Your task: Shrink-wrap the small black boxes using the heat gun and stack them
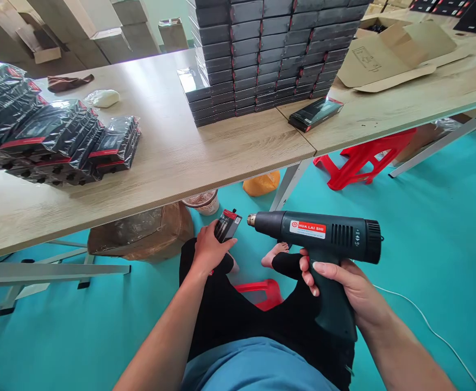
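My right hand (344, 282) is wrapped around the handle of a dark green heat gun (327, 233), whose metal nozzle points left. In my left hand (210, 247) is a small black box (227, 225) with a red edge and a black tab at its top. The nozzle is just to the right of this box, with a small gap between them. Both hands are over my lap, below the front edge of the wooden table (160, 168). The palm side of my left hand is hidden.
Film-wrapped boxes (58, 136) are piled at the table's left, with a tall stack of black boxes (279, 54) at the back. A single black box (315, 113) lies near the edge. Below are a carton (144, 233), a bin (205, 202) and a red stool (364, 160).
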`<control>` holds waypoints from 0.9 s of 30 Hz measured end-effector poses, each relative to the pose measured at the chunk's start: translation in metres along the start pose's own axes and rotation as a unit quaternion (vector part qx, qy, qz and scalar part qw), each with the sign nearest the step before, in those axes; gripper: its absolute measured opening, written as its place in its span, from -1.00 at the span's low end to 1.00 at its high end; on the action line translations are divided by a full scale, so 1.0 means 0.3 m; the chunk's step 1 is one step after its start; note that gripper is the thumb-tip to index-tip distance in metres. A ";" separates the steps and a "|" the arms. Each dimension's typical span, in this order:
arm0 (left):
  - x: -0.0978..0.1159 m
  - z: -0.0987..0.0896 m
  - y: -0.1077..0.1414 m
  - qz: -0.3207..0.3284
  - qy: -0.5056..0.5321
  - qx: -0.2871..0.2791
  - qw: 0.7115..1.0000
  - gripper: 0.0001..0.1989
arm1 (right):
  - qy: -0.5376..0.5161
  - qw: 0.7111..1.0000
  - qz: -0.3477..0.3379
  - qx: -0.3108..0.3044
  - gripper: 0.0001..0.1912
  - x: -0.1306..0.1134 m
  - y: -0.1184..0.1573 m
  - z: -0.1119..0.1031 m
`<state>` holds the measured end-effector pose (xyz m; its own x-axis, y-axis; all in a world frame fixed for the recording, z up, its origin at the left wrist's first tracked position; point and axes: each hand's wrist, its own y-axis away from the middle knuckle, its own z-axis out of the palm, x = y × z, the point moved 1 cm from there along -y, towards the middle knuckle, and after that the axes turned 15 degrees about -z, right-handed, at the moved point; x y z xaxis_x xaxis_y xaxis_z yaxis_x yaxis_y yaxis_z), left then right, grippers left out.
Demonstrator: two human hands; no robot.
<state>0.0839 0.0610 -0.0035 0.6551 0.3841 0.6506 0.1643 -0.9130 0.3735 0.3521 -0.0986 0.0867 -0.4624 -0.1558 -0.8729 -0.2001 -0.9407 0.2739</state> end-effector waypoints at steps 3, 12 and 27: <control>-0.006 0.002 -0.004 -0.013 0.026 0.000 1.000 -0.21 | 0.015 1.000 0.000 0.000 -0.67 -0.004 -0.002 0.005; -0.016 0.036 -0.030 -0.026 0.136 -0.037 0.990 -0.22 | 0.073 0.997 0.015 -0.023 -0.66 -0.036 -0.020 0.037; -0.004 -0.002 -0.034 -0.185 0.511 -0.296 0.785 -0.71 | 0.000 0.991 0.097 0.095 -0.55 0.062 0.043 -0.133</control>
<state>0.0811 0.0700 -0.0077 -0.3400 0.7949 0.5026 -0.3662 -0.6041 0.7078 0.3754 -0.1255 0.0580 -0.5076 -0.3292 -0.7962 -0.2663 -0.8190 0.5083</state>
